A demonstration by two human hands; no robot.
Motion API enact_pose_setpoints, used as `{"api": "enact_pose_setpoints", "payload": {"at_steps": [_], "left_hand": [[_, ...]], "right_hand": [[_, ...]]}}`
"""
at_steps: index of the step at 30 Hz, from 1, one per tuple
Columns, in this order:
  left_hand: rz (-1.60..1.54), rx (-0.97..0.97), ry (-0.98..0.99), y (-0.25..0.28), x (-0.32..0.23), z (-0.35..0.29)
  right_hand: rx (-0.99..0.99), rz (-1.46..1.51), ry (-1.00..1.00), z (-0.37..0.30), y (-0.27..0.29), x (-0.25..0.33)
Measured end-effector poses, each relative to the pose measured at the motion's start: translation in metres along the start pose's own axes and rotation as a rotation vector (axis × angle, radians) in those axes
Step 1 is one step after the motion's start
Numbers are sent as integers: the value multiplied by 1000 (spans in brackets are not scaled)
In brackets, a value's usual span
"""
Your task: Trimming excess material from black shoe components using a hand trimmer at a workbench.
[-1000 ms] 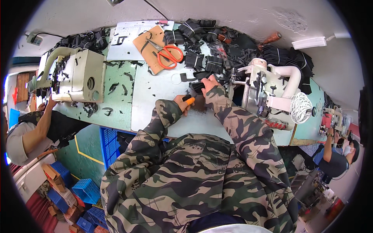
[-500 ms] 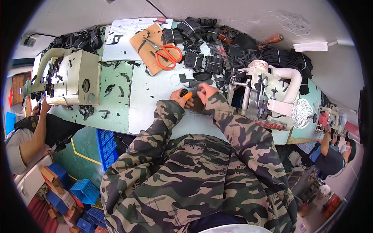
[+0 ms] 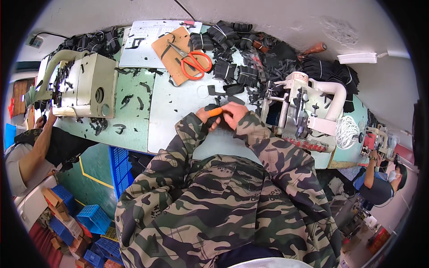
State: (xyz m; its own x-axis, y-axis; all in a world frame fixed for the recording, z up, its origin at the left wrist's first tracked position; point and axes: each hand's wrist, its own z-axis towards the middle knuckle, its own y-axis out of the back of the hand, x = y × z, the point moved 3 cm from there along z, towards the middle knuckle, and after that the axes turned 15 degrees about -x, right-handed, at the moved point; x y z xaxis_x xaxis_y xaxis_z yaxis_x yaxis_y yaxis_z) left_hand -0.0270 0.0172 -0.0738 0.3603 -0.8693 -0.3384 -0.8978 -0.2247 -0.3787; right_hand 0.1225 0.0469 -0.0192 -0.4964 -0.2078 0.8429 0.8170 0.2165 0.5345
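Observation:
My left hand point(image 3: 206, 117) wears an orange finger sleeve point(image 3: 215, 111) and is closed around a small black piece point(image 3: 210, 107), which looks like fabric or rubber. Against it, my right hand point(image 3: 235, 114) has its fingers bent in and pressed together by the orange sleeve. What lies between the right fingertips is hidden. Just beyond my hands, flat black pieces point(image 3: 233, 89) rest on the pale tabletop point(image 3: 178, 127). Farther back, scissors point(image 3: 185, 55) with orange handles lie on a brown board point(image 3: 164, 59).
A machine point(image 3: 296, 107) with a curved white arm stands close to my right hand, a coil of white cord point(image 3: 346, 131) beside it. Tied black bundles point(image 3: 221, 32) are heaped at the back. At left are another machine point(image 3: 85, 87) and a person's forearm point(image 3: 41, 144).
My right hand has come down and left against my left hand. The black piece stays in the left. My view has shifted slightly.

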Motion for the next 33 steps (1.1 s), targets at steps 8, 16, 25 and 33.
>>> {"api": "enact_pose_setpoints", "payload": {"at_steps": [8, 16, 25, 33], "left_hand": [[66, -11, -166, -30, -2, 17], [196, -190, -387, -26, -4, 24], [225, -26, -407, -40, -24, 17], [751, -594, -847, -29, -41, 5]], "right_hand": [[-179, -488, -148, 44, 43, -41], [-72, -535, -338, 36, 48, -54], [79, 390, -893, -4, 26, -38], [-185, -463, -465, 5, 16, -63]]}}
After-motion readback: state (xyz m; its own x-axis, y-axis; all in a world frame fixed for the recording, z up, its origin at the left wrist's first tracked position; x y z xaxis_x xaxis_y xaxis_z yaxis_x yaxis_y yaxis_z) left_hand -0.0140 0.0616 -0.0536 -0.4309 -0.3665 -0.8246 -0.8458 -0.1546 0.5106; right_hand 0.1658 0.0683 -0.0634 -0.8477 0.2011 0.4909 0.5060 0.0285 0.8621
